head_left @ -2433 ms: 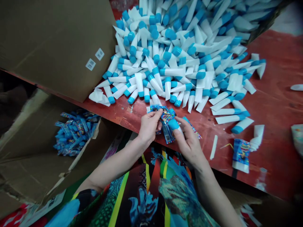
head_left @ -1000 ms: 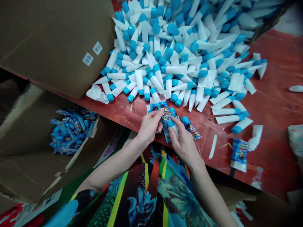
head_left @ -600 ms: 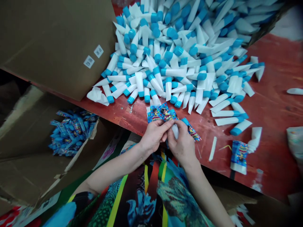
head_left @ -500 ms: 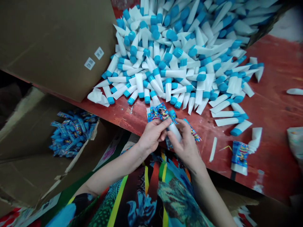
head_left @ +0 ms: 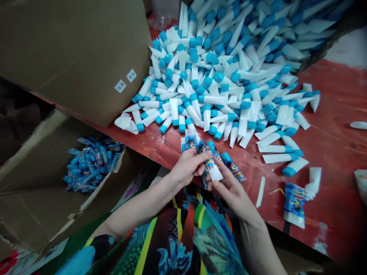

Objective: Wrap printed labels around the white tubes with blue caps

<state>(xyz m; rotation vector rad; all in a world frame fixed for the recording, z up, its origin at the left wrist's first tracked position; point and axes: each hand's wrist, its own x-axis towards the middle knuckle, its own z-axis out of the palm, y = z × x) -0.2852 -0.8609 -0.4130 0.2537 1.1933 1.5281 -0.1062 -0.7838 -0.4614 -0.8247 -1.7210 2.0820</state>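
Observation:
Between my two hands, near the table's front edge, is a white squeeze tube [head_left: 214, 172] with a blue printed sleeve around most of its length. Its bare white end points down toward me. My left hand [head_left: 189, 166] pinches the sleeved part between thumb and fingers. Along the right side of the tube, my right hand [head_left: 231, 189] grips it with fingers and thumb. Just beyond my left fingers lies a printed sleeve piece [head_left: 189, 142]. Two blue-capped printed tubes lie by my right fingers, the outer printed tube [head_left: 233, 166] being fully in sight.
A large heap of white tubes with blue caps [head_left: 200, 88] covers the red table [head_left: 155, 147]. A cardboard box [head_left: 71, 57] stands at left. Below it, an open carton [head_left: 31, 152] contains printed tubes [head_left: 91, 164]. A stack of sleeves [head_left: 294, 204] lies at right.
The printed sleeve now covers most of the tube, whose white body was largely bare before. My right fingers have straightened somewhat along it. The whole view has shifted slightly.

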